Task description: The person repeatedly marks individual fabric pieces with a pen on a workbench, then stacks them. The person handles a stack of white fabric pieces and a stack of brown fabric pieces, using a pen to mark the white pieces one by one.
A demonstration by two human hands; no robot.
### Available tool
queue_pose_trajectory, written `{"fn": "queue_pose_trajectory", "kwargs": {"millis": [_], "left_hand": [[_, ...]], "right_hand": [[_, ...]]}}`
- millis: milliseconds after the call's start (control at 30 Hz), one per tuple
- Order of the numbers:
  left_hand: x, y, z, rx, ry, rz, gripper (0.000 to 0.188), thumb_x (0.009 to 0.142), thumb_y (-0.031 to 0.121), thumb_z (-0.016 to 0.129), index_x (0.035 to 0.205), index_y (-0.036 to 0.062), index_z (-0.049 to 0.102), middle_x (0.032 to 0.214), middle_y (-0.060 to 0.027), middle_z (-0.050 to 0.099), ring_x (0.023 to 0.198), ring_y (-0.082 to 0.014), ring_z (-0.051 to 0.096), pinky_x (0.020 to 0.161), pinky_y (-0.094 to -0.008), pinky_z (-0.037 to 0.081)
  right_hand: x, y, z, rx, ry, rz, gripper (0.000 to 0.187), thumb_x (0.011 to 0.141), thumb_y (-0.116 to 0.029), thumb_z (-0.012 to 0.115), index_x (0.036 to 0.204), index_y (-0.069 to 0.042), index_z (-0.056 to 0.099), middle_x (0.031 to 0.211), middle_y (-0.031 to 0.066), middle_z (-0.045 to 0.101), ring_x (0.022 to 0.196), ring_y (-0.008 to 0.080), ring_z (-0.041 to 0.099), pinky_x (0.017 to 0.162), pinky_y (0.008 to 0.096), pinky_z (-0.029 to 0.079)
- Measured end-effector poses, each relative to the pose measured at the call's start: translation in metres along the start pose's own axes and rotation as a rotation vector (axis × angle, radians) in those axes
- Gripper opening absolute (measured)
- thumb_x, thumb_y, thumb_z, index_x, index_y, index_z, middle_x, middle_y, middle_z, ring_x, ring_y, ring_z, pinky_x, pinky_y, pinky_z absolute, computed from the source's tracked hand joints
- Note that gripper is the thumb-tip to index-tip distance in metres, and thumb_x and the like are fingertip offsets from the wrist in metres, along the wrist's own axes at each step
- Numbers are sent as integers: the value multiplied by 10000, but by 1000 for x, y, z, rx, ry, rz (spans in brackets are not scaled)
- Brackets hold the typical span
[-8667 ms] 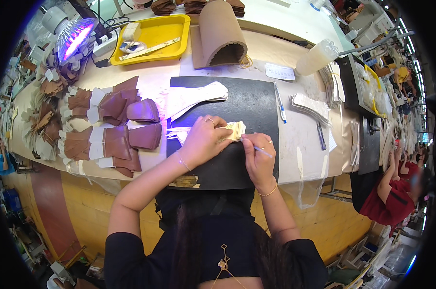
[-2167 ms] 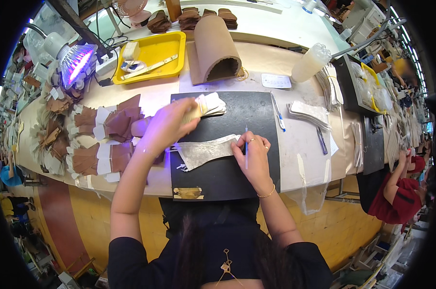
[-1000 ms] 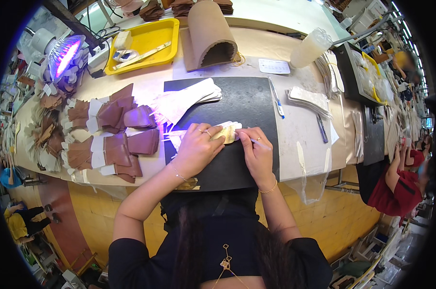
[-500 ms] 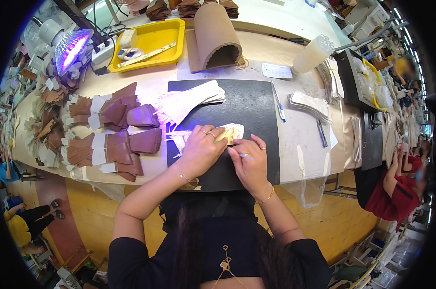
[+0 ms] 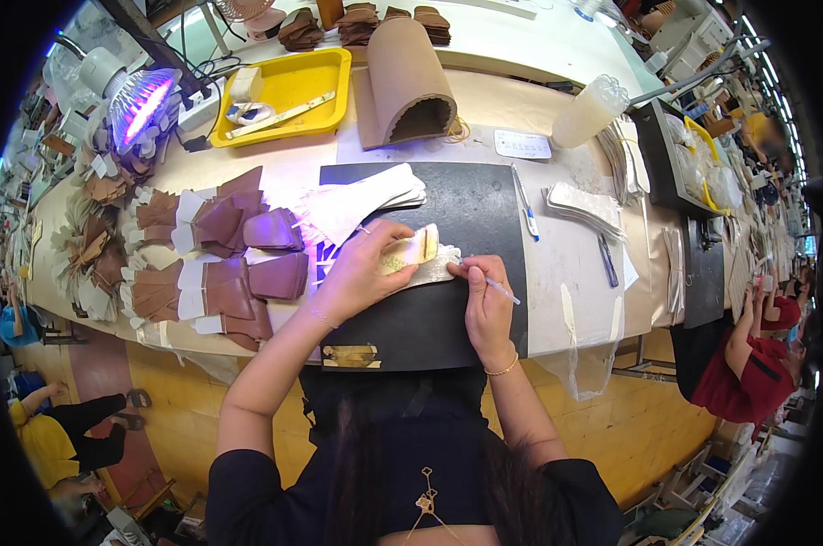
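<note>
My left hand (image 5: 368, 271) pinches a cream-coloured flat template (image 5: 422, 247) with a brown band, tilted up off the pale pieces below. Those pale, flat strap-shaped pieces (image 5: 440, 267) lie on the black mat (image 5: 429, 323). At their right end is my right hand (image 5: 488, 305), its fingers closed round a slim, pale pen (image 5: 502, 292) whose tip is hidden by the fingers. Just beyond my left hand, a fanned stack of white pieces (image 5: 375, 193) rests on the mat's far part, brightly lit by the lamp.
Brown leather pieces (image 5: 222, 289) lie in stacks on the left under a lamp (image 5: 143, 105). At the back are a yellow tray (image 5: 288, 80) and a brown arched stand (image 5: 411, 77). To the right lie a blue-capped pen (image 5: 526, 205), more pale pieces (image 5: 582, 209) and a dark pen (image 5: 607, 259).
My left hand has lifted and tilted the template, which lay flat before. My right hand has shifted right, away from the template, with the pen still in it.
</note>
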State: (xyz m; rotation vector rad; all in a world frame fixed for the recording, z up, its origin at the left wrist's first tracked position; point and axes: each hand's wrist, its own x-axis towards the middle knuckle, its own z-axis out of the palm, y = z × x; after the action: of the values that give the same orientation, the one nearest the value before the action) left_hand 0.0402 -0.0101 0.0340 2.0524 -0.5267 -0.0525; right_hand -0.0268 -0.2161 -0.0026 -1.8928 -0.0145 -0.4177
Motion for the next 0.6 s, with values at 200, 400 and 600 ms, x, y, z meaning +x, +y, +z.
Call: {"fn": "queue_pose_trajectory", "kwargs": {"millis": [200, 400, 600], "left_hand": [[7, 20, -68, 265, 223, 172, 313, 772, 89, 821, 1046, 57, 674, 1092, -109, 683, 985, -275, 698, 869, -358, 553], [35, 8, -78, 331, 184, 224, 202, 841, 135, 756, 1006, 38, 692, 1096, -128, 658, 963, -338, 666, 877, -415, 538], [40, -12, -33, 456, 133, 328, 178, 832, 142, 777, 985, 56, 744, 1105, -141, 685, 1007, -331, 659, 898, -422, 534]], "right_hand": [[0, 2, 0, 25, -34, -42, 231, 1073, -157, 513, 1017, -5, 677, 964, 120, 687, 903, 272, 666, 1020, 422, 494], [1, 6, 0, 6, -53, -60, 229, 1082, -160, 497, 1026, 3, 648, 958, 122, 681, 900, 245, 664, 998, 392, 494], [0, 14, -1, 112, 29, 0, 241, 1105, -204, 445, 1118, -1, 574, 1023, 108, 633, 981, 201, 656, 947, 326, 479]]}}
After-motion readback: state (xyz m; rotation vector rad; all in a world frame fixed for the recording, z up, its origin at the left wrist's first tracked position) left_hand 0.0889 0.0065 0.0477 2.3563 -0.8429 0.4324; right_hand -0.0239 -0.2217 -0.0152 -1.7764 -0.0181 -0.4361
